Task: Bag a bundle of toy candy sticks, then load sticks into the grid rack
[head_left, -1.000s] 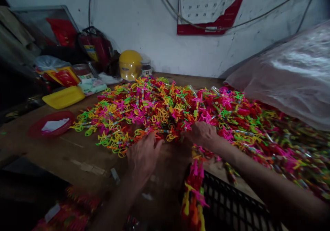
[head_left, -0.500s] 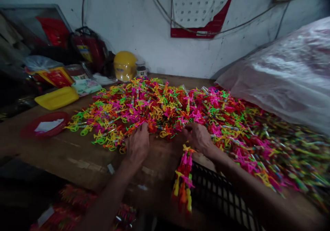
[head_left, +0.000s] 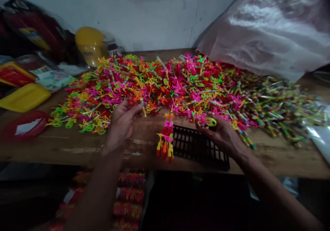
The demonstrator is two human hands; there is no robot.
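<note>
A: Left hand (head_left: 121,122)?

B: Hovering at the pile's near edge, fingers curling and thumb reaching towards a slim tube toy (head_left: 143,109); whether it is gripping, I cannot tell.

A: Right hand (head_left: 223,134)?

B: Closing around a pink-and-green toy (head_left: 207,121), just above the black slotted basket (head_left: 206,161).

A: The toys?

B: One heap (head_left: 160,86), mixed colours, spreading across the wooden table (head_left: 270,162). One upright-looking bunch (head_left: 166,138), sitting at the basket's left end; inside or against it, I cannot tell.

A: Likely faults?

B: Toys' thin loops are interlocking, so pulling one could be dragging neighbours loose. The bunch is standing near the table's front edge; a wrist brushing it could be tipping or scattering it. Nudging the basket could be doing the same.

A: Containers?

B: Black basket: slots showing, contents partly hidden. Red basket (head_left: 44,124): holding white paper (head_left: 27,127). Yellow tray (head_left: 25,96): lying beyond it, contents unclear. Jar (head_left: 113,48): standing beside a yellow helmet (head_left: 90,45), holding something dark. Below the table: packed rows of toys (head_left: 130,195), their container blurring into shadow.
</note>
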